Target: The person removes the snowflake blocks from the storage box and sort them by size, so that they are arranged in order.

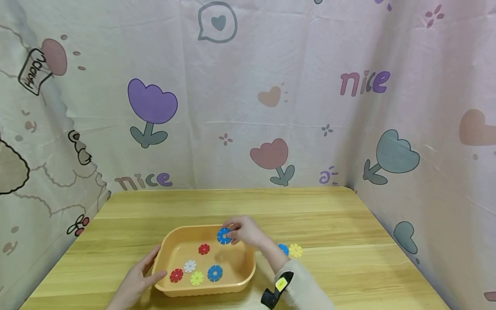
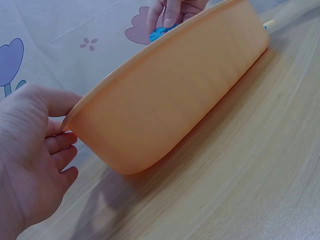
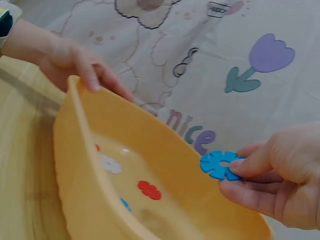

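My right hand (image 1: pixel 246 232) pinches a blue notched plastic disc (image 3: pixel 219 165) between thumb and fingers, above the far right part of a yellow-orange plastic basin (image 1: pixel 205 289). With its thumb over the rim and its fingers along the outer wall, my left hand (image 2: pixel 37 150) holds the basin's left end. Inside the basin lie several smaller discs: a red disc (image 1: pixel 203 249) near the middle, a white disc (image 1: pixel 190 266), another red disc (image 1: pixel 176 275), a yellow-green disc (image 1: pixel 196 278) and a second blue disc (image 1: pixel 215 273) nearer the front.
To the right of the basin, a blue disc (image 1: pixel 283 248) and a yellow disc (image 1: pixel 296 250) lie on the wooden table (image 1: pixel 348 275), partly beside my right forearm. A printed curtain (image 1: pixel 217 94) hangs along the table's back and sides.
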`<state>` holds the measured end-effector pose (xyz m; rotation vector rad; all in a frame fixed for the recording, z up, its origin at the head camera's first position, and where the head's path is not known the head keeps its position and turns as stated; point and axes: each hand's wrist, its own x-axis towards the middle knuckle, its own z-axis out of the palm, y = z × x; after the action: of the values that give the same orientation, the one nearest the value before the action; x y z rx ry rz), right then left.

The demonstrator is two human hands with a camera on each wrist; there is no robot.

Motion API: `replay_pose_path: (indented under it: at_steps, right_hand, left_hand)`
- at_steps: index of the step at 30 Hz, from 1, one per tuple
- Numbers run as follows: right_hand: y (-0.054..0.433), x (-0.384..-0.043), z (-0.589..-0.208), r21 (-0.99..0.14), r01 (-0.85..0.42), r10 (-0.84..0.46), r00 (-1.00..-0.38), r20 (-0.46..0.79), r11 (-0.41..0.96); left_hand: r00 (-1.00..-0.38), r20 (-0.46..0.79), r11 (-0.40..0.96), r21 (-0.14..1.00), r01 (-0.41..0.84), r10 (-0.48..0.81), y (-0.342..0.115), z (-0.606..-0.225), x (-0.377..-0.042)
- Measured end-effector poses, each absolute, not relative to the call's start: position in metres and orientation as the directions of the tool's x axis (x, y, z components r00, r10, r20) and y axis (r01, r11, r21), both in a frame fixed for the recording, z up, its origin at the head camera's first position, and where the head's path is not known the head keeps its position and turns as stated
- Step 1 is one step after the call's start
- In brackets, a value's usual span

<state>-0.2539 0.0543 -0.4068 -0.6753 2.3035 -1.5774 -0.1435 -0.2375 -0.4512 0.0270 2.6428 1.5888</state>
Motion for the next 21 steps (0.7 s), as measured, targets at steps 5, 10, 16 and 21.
replay_pose_path:
  at_steps: [5,10,16,21]
  right_hand:
    - [0.072,-0.259,-0.404,-0.948,-0.207,-0.489,-0.870,0.064,0.243]
    - [0.100,-0.266,-0.406,-0.956,-0.208,-0.461,-0.883,0.092,0.208]
    - [0.139,-0.260,-0.400,-0.961,-0.168,-0.394,-0.917,0.070,0.220]
    - [0.170,-0.248,-0.394,-0.963,-0.118,-0.318,-0.947,0.036,0.242]
  left_hand:
    - [-0.997,-0.056,0.455,0.890,-0.026,0.053,-0.238,-0.452,-0.144]
    - [-0.996,-0.068,0.453,0.891,-0.035,0.056,-0.238,-0.452,-0.145]
    - [-0.997,-0.057,0.452,0.892,-0.027,0.052,-0.238,-0.451,-0.145]
    - [-0.996,-0.070,0.442,0.896,-0.040,0.050,-0.238,-0.451,-0.145]
